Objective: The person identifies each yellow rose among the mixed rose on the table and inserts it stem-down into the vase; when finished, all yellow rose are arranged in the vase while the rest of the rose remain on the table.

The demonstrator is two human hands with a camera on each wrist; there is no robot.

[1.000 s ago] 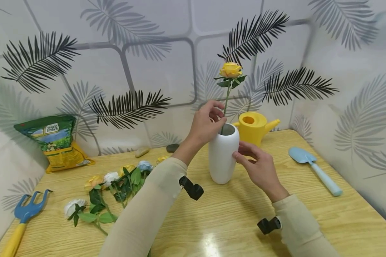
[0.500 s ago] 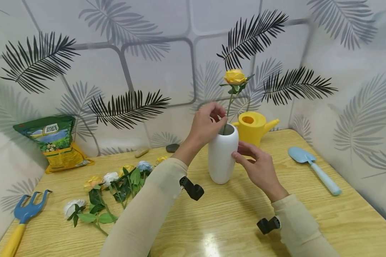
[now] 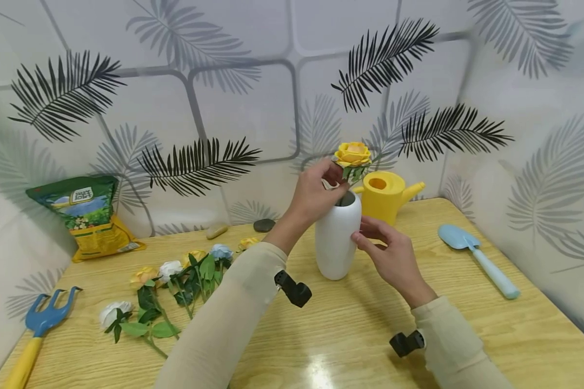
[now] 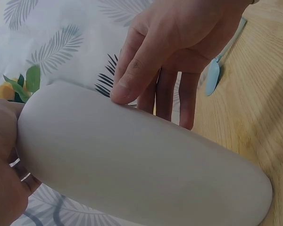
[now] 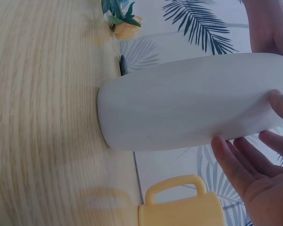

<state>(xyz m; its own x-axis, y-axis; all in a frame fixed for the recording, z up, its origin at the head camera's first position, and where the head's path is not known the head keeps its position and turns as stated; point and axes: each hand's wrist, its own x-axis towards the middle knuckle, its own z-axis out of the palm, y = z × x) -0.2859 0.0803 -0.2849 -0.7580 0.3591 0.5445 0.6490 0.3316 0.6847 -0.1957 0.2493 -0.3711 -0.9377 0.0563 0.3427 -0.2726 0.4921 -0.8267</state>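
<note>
A white vase (image 3: 337,240) stands upright on the wooden table. At its mouth my left hand (image 3: 316,190) pinches the stem of a yellow rose (image 3: 352,155), whose lower stem is inside the vase and hidden. The bloom sits close above the rim, beside my fingers. My right hand (image 3: 390,253) holds the vase's right side, thumb in front and fingers behind. The left wrist view shows the vase (image 4: 141,150) between both hands, with green leaves (image 4: 33,79) past its mouth. From the right wrist, the fingertips (image 5: 220,143) touch the vase wall.
Behind the vase stands a yellow watering can (image 3: 382,199). A light blue trowel (image 3: 479,262) lies to the right. At left are several loose roses (image 3: 170,270), a blue hand fork (image 3: 48,316) and a green and yellow bag (image 3: 85,219). Two stones (image 3: 264,225) lie by the wall.
The yellow rose has moved down into the vase, its bloom now just above the rim. My left hand stays by the mouth; the right hand and vase hold their place.
</note>
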